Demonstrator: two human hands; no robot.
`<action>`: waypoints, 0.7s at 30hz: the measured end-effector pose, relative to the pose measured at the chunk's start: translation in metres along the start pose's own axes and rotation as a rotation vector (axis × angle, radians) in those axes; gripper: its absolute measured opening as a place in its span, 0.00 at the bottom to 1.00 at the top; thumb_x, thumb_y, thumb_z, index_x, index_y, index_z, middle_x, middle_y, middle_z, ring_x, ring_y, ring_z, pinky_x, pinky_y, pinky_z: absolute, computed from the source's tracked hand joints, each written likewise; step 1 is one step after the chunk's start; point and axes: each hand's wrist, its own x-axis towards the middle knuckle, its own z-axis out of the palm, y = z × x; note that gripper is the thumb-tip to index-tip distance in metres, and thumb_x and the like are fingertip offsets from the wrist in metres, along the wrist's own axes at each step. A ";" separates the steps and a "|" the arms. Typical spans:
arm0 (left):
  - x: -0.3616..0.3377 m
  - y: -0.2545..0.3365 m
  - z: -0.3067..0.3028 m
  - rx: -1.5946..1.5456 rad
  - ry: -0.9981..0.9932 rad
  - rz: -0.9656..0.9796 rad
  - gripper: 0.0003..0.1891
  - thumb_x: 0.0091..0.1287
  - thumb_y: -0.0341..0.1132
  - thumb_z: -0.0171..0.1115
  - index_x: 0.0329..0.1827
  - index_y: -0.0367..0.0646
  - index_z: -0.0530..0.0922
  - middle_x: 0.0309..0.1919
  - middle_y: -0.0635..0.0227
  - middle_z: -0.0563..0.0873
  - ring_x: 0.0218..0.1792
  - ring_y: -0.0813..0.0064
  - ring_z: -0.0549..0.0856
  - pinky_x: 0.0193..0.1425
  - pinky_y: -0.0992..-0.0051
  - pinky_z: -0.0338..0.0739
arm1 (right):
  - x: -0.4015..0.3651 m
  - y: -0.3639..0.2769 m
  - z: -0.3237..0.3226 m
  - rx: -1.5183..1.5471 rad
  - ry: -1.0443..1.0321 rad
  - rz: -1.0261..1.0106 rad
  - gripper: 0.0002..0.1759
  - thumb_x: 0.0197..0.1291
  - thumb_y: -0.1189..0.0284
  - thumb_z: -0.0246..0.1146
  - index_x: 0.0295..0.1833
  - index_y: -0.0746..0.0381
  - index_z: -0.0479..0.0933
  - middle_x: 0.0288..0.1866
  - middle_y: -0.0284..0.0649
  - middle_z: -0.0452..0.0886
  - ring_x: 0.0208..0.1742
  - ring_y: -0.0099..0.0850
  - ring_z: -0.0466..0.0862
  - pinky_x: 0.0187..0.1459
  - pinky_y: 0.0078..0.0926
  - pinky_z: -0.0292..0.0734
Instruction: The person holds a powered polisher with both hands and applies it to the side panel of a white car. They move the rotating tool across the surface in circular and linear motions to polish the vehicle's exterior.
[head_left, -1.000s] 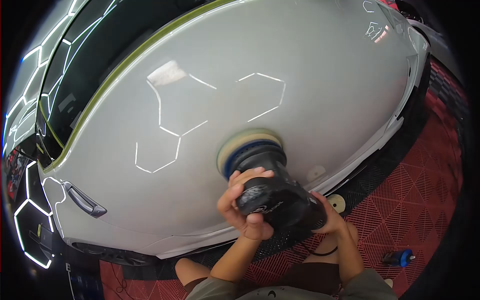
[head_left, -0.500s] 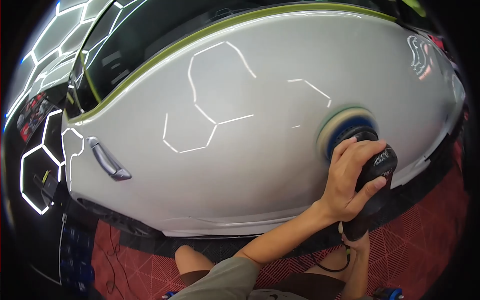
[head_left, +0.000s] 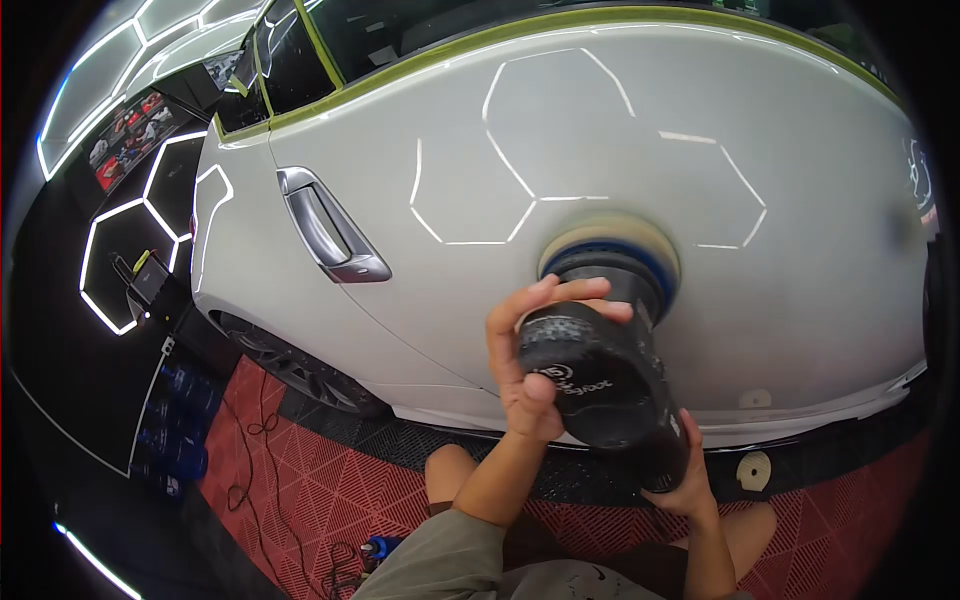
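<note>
A black polisher (head_left: 610,400) sits before the white car door (head_left: 800,320), its body tilted. The pad (head_left: 612,232), cream with a blue backing, lies against the lower door panel; its edge is blurred. Wrapped over the polisher's head is my left hand (head_left: 520,350), fingers along the top and thumb at the near end. Lower and to the right, my right hand (head_left: 690,475) grips the rear handle, with some of its fingers hidden behind it. A silver door handle (head_left: 335,230) is left of the pad.
Green masking tape (head_left: 450,55) lines the window edge. A round cream pad (head_left: 754,470) lies on the dark floor strip at the right. Cables (head_left: 270,470) run over the red floor tiles, and a blue-ended bottle-like object (head_left: 378,546) is near my leg. A wheel (head_left: 300,370) shows at left.
Both hands have carried the polisher leftward along the door. My view has swung too, with the door handle now larger and nearer. The loose cream pad on the floor has come into view.
</note>
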 end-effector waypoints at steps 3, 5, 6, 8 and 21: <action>0.006 0.011 -0.050 0.141 0.017 0.085 0.37 0.72 0.62 0.51 0.68 0.36 0.62 0.46 0.40 0.85 0.55 0.52 0.84 0.78 0.58 0.55 | 0.020 -0.009 0.038 -0.071 -0.052 -0.069 0.65 0.34 0.77 0.79 0.80 0.61 0.47 0.64 0.52 0.78 0.61 0.46 0.82 0.64 0.38 0.74; 0.009 0.017 -0.079 0.240 0.058 0.131 0.37 0.73 0.63 0.46 0.67 0.35 0.62 0.40 0.43 0.86 0.54 0.53 0.84 0.78 0.59 0.56 | 0.034 -0.016 0.061 -0.085 -0.079 -0.084 0.65 0.36 0.76 0.79 0.80 0.60 0.47 0.62 0.52 0.79 0.59 0.48 0.84 0.62 0.38 0.76; 0.009 0.020 -0.097 0.211 0.104 0.138 0.37 0.74 0.63 0.44 0.67 0.34 0.62 0.39 0.45 0.87 0.54 0.53 0.84 0.77 0.59 0.57 | 0.046 -0.032 0.078 -0.198 -0.101 -0.080 0.64 0.39 0.74 0.79 0.80 0.59 0.47 0.56 0.51 0.83 0.53 0.49 0.86 0.56 0.37 0.80; 0.007 0.025 -0.122 0.187 0.212 0.170 0.37 0.75 0.63 0.39 0.66 0.33 0.63 0.36 0.47 0.87 0.53 0.54 0.84 0.77 0.60 0.57 | 0.050 -0.029 0.100 -0.153 -0.117 -0.039 0.63 0.40 0.74 0.78 0.80 0.59 0.47 0.53 0.51 0.85 0.51 0.50 0.87 0.53 0.37 0.81; 0.013 0.040 -0.160 -0.233 0.188 0.162 0.30 0.80 0.55 0.31 0.71 0.40 0.62 0.46 0.44 0.85 0.57 0.55 0.80 0.75 0.54 0.61 | 0.065 -0.039 0.140 -0.131 -0.140 -0.042 0.59 0.47 0.70 0.76 0.81 0.53 0.47 0.43 0.51 0.87 0.41 0.53 0.87 0.44 0.41 0.83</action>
